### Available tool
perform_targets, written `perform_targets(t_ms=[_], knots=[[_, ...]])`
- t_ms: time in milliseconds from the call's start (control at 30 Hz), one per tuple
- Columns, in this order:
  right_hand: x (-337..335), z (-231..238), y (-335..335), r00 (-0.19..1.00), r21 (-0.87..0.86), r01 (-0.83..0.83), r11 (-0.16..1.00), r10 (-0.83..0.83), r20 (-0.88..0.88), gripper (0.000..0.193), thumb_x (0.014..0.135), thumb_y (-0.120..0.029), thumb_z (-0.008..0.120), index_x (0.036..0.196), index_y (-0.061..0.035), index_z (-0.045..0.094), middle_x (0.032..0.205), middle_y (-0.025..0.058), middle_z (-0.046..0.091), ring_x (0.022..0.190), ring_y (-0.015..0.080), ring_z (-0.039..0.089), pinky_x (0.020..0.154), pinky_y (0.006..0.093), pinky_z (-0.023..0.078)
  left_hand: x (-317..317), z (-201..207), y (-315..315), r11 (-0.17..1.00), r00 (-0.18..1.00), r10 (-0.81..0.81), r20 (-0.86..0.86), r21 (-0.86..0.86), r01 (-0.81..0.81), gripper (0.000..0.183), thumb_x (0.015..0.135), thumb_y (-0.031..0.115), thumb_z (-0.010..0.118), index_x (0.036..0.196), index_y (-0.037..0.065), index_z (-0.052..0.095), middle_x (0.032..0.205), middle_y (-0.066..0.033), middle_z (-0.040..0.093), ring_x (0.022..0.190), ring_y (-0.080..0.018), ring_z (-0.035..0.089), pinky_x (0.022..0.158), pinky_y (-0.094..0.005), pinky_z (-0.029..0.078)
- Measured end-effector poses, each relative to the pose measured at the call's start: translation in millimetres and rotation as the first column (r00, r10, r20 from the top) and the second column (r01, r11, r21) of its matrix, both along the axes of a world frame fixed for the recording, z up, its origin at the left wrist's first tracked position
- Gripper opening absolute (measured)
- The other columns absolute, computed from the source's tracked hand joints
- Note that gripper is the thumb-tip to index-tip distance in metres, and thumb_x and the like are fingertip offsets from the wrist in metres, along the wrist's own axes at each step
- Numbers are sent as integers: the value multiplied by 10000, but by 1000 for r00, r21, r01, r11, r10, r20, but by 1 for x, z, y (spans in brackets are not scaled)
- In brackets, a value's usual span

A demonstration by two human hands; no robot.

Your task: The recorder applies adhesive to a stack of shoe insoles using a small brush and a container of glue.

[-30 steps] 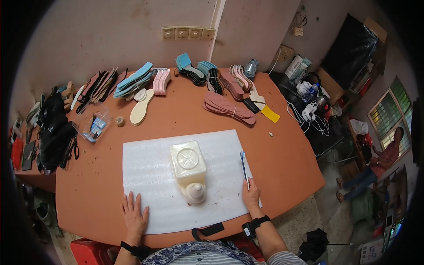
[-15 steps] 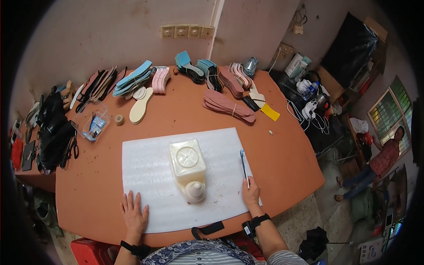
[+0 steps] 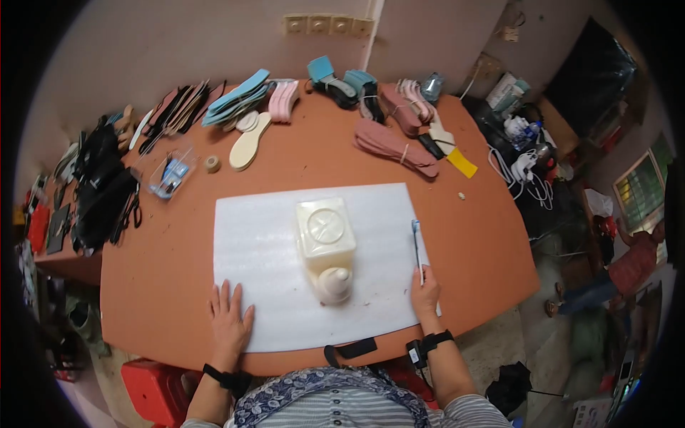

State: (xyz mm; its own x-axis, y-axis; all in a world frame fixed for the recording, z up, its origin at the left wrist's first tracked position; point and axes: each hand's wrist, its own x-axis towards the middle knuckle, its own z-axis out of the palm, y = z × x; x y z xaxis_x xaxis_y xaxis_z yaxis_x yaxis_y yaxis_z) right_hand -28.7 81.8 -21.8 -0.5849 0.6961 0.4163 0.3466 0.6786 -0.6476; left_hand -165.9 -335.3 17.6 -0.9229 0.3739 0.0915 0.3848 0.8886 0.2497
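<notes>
A cream plastic bottle [image 3: 328,251] with a rounded cap stands or lies on a white foam sheet [image 3: 250,228]; I cannot tell which. Its squarish panel carries a circle and a cross. Flat on the sheet's near left corner rests my left hand [image 3: 231,319], fingers spread and empty. At the sheet's right edge my right hand [image 3: 426,291] is closed around the handle of a toothbrush [image 3: 418,246], with its blue bristle head pointing away from me. The brush is apart from the bottle. A black strap [image 3: 354,349] lies by the sheet's near edge.
Along the back of the orange-brown table [image 3: 157,285] are blue sole stacks [image 3: 239,98], pink soles [image 3: 392,148], a cream sole [image 3: 250,143], a tape roll [image 3: 212,164] and a clear box [image 3: 168,175]. Scissors [image 3: 130,210] lie left. A red stool [image 3: 153,392] stands below; a person [image 3: 635,264] is far right.
The whole view has shifted, so the table and things on it appear higher and farther right. Both hands keep their places on the foam sheet, and the toothbrush stays in my right hand.
</notes>
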Motion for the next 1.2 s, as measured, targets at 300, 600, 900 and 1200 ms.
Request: perform_targets(t_ms=[300,600,900,1200], knots=[[-4,15,-11,998,-41,-22,999,25,65,212,907,-182,575,950,25,596,731,167,610,597,267,592,549,364,454,4,1,-5,1000,999,8,-38,10,-8,544,876,360,563,1356,128,453,1452,-162,341,1351,-391,267,1071,-550,211],[-1,9,-5,998,-109,-45,993,51,49,213,915,-177,558,956,29,597,679,141,613,578,212,584,553,339,461,1,-6,-5,999,996,-4,-90,34,7,539,872,374,573,1355,161,463,1454,-132,346,1347,-375,281,1060,-557,217],[-2,7,-5,995,-26,-73,997,74,61,211,890,-160,575,952,40,600,743,177,627,656,298,616,619,371,485,1,-10,-5,1000,994,5,-106,14,-4,544,882,411,544,1368,182,454,1469,-118,329,1363,-353,258,1068,-539,211],[1,32,-43,965,131,-168,977,135,225,239,862,-175,597,1018,6,596,892,174,608,780,339,611,672,404,485,-4,-12,8,996,1000,-12,5,91,12,621,848,440,586,1374,146,434,1460,-126,335,1383,-326,238,1069,-619,137]])
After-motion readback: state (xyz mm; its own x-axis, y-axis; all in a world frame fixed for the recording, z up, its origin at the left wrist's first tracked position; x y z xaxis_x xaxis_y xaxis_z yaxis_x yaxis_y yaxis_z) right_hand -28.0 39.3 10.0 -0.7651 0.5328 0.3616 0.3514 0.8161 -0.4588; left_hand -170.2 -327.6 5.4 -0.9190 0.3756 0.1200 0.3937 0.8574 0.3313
